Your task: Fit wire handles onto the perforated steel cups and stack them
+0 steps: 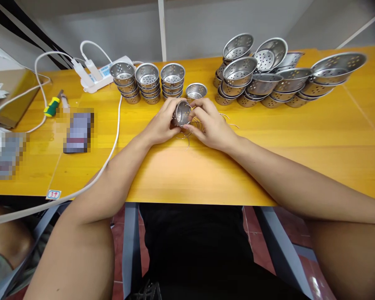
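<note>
My left hand (163, 123) is wrapped around a small perforated metal cup (183, 113), tilted with its mouth toward me. At the cup's right rim, my right hand (211, 125) has its thumb and fingers curled in a pinch; whether they grip the rim or a thin wire there is too small to tell. Several thin curved wires (225, 118) lie on the table under and beside my hands. Just behind, a single perforated cup (196, 91) stands upright on the table.
Stacks of perforated cups (147, 81) stand at the back middle, and more piled cups (262, 79) at the back right. A white power strip (108, 74), its cable, a green-yellow screwdriver (52, 107) and a pixelated phone (78, 132) are on the left. A person's leg shows at lower left.
</note>
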Available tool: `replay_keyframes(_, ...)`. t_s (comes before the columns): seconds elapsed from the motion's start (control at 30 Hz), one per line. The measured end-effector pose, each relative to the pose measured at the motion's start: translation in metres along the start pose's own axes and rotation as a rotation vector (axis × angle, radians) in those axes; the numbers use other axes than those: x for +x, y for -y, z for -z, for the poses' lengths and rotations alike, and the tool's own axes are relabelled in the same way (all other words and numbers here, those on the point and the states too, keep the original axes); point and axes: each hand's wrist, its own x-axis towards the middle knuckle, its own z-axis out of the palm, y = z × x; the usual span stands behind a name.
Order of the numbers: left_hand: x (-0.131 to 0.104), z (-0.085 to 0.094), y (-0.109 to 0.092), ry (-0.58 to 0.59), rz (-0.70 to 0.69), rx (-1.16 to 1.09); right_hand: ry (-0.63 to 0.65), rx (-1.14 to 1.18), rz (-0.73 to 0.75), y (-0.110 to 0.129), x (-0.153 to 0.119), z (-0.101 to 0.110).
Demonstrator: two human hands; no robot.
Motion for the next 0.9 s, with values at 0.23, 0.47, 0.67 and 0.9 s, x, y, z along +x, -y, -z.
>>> replay_keyframes(0.23, 0.0, 0.001, -0.002, 0.018, -0.016, 0.027, -0.014, 0.052, 0.003, -0.005, 0.001, 0.003)
replay_keyframes(0.47, 0.0, 0.0, 0.003, 0.032, -0.052, 0.058, -0.124, 0.177, 0.044, -0.012, 0.004, 0.003)
replay_keyframes(0.67, -0.003, 0.007, 0.021, -0.082, 0.051, 0.129, -0.118, 0.185, 0.046, -0.018, 0.002, 0.003)
replay_keyframes(0.9, -0.005, 0.012, 0.014, -0.109, 0.149, 0.149, -0.058, 0.086, -0.051, -0.031, -0.003, 0.0)
